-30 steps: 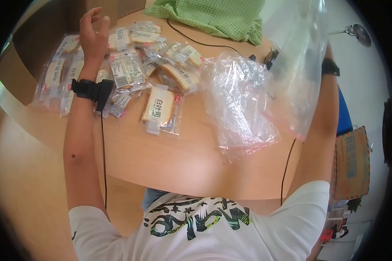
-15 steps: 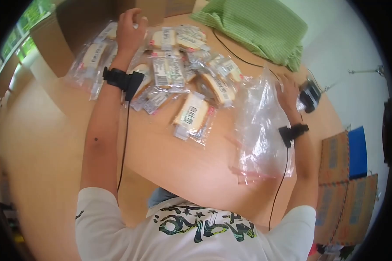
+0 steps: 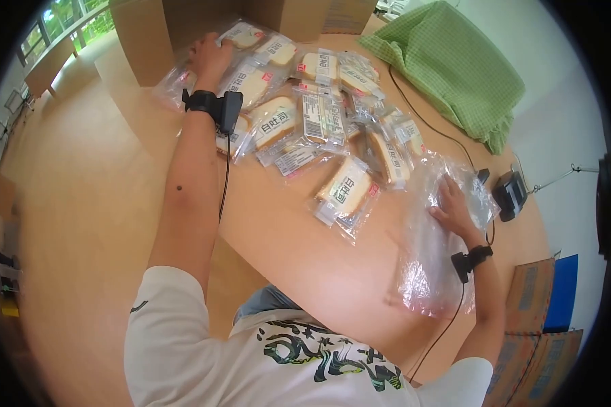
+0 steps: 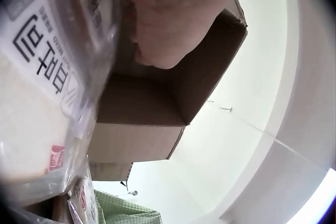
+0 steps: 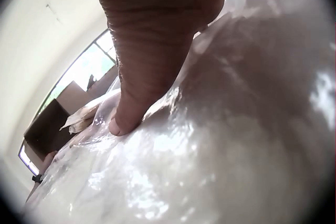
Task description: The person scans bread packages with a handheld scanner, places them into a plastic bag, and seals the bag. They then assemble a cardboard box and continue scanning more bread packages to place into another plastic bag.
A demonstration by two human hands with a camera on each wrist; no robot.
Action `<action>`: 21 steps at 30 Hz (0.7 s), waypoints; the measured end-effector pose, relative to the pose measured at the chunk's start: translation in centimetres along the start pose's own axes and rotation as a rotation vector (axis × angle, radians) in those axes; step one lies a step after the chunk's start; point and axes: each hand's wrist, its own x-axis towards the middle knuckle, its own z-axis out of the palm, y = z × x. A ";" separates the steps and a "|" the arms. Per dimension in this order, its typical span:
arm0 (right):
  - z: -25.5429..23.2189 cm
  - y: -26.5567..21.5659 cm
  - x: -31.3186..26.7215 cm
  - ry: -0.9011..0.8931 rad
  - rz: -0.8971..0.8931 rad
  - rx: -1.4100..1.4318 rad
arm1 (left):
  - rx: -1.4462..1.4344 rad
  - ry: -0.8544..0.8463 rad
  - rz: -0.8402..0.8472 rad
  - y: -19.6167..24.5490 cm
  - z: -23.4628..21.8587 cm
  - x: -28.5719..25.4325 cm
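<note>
My left hand (image 3: 209,60) is at the far left of the pile, over a clear-wrapped bread slice (image 3: 183,83). Its fingers are loosely bent and nothing shows in them; the fingertips are partly hidden in the left wrist view. Beside that hand, a wrapped white bread slice (image 4: 31,113) with a printed label fills the left of the view. Several more wrapped slices (image 3: 276,122) lie heaped across the table. With fingers spread, my right hand (image 3: 457,210) presses on a clear plastic bag (image 3: 428,271) that lies crumpled and flat; the thumb rests on its film (image 5: 147,182).
An open cardboard box (image 3: 139,41) stands behind the pile. A green checked cloth (image 3: 448,68) lies at the back right, with a black cable running past it. At the right edge is a black device (image 3: 509,193). Cardboard cartons (image 3: 529,292) stand beyond the table.
My right hand has lowered the raised plastic bag to the table and moved onto it, pressing it flat. The view has turned, shifting the table contents rightward; my left hand remains at the pile's left end.
</note>
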 end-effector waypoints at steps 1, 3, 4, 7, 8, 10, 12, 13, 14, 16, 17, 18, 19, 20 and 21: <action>-1.4 0.2 0.2 -0.045 0.000 -0.027 | -0.013 0.020 -0.024 -0.3 0.1 0.5; -5.3 -0.9 0.9 -0.105 0.014 0.029 | -0.224 -0.092 0.121 -0.5 -1.4 1.8; -7.4 -1.5 1.6 -0.117 0.027 0.116 | -0.327 -0.148 0.196 -0.2 -2.8 2.4; -12.2 -4.6 3.2 -0.047 0.064 0.448 | -0.432 -0.610 0.458 2.7 -10.1 -2.2; -13.1 -6.4 3.4 -0.032 0.094 0.564 | -0.305 -0.732 0.603 2.9 -11.7 -3.7; -13.8 -10.5 4.3 -0.077 -0.075 0.620 | -0.152 -0.953 0.783 2.4 -13.5 -6.5; -12.8 -14.8 5.6 -0.039 -0.285 0.480 | 0.000 -1.016 0.863 0.7 -14.2 -8.6; -12.0 -16.9 6.1 -0.049 -0.352 0.409 | 0.127 -0.974 0.905 -0.7 -14.0 -9.5; -10.0 -18.2 7.0 -0.014 -0.418 0.319 | 0.254 -0.926 0.944 -1.5 -13.8 -10.0; -7.0 -20.5 8.8 0.048 -0.514 0.247 | 0.228 -0.923 0.928 -2.1 -13.8 -10.7; -5.2 -21.3 9.7 0.114 -0.546 0.190 | 0.216 -0.919 0.913 -2.5 -14.0 -11.0; -3.6 -21.9 10.3 0.140 -0.548 0.161 | 0.097 -0.899 0.935 -3.2 -13.7 -11.0; -2.3 -22.4 11.0 0.170 -0.548 0.130 | -0.022 -0.873 0.959 -3.8 -13.1 -10.5; -1.2 -22.6 11.5 0.201 -0.546 0.095 | -0.143 -0.844 0.984 -4.0 -13.1 -10.1; -0.4 -22.5 11.9 0.243 -0.553 0.132 | -0.133 -0.822 0.834 -3.5 -13.5 -9.8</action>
